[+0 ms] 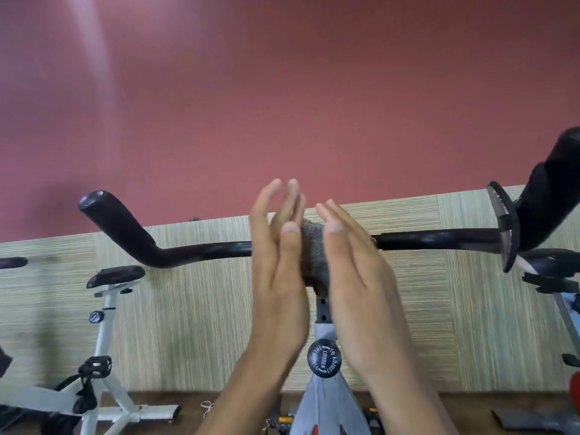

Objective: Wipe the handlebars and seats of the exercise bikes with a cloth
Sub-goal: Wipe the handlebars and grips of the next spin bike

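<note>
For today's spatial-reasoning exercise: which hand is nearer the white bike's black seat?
Left. The left hand is raised to the right of the seat; the right hand lies beyond it, farther right.

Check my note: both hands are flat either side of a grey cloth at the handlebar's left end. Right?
No. The head view shows the left hand and right hand flat either side of the grey cloth at the middle of the handlebar, not its left end.
</note>
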Demonstrator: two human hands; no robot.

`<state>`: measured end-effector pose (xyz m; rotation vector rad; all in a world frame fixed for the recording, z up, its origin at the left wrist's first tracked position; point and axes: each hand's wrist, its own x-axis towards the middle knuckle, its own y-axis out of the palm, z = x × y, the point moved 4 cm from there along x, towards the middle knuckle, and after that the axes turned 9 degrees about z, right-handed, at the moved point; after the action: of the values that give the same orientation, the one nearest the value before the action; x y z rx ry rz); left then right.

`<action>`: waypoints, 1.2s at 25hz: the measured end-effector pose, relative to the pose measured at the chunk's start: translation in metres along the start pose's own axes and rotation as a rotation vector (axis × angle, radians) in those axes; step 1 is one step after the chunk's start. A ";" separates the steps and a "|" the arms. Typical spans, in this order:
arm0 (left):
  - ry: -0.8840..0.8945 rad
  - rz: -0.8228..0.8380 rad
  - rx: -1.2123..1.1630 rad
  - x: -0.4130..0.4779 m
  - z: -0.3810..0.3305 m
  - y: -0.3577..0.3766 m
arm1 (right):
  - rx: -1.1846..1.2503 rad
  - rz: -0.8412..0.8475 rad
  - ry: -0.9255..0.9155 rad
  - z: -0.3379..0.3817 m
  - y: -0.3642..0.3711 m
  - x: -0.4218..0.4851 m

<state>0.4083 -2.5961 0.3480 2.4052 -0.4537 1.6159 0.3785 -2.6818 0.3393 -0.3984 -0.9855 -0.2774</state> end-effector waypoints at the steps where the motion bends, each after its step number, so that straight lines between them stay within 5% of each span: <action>1: -0.018 -0.029 -0.091 0.003 -0.001 -0.009 | -0.182 0.019 0.005 0.000 0.009 0.004; 4: -0.012 -0.169 -0.078 0.012 0.003 -0.034 | -0.668 -0.178 -0.096 -0.008 0.030 0.010; 6: 0.011 -0.240 0.171 0.015 0.008 -0.038 | -0.680 -0.326 -0.206 -0.019 0.033 0.010; 10: 0.009 -0.116 0.643 0.026 0.020 -0.017 | -0.433 -0.391 -0.423 -0.054 0.006 0.010; 14: -0.089 -0.076 1.083 0.035 0.033 -0.001 | 0.180 -0.253 -0.199 -0.111 -0.023 0.027; 17: -0.085 -0.047 1.123 0.036 0.034 0.004 | 0.388 -0.222 -0.027 -0.132 -0.027 0.039; 20: -0.109 -0.032 1.131 0.036 0.035 0.003 | 0.456 -0.244 -0.054 -0.119 -0.023 0.034; 23: -0.096 -0.042 1.123 0.034 0.035 0.004 | 0.390 -0.261 -0.128 -0.110 -0.022 0.031; 27: -0.093 -0.057 1.115 0.035 0.035 0.003 | 0.454 -0.213 0.074 -0.120 -0.028 0.041; 30: -0.088 -0.058 1.096 0.033 0.033 0.004 | 0.390 -0.225 -0.026 -0.111 -0.025 0.026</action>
<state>0.4472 -2.6156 0.3661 3.1298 0.6937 2.0559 0.4649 -2.7544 0.3119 0.0653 -1.0845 -0.2758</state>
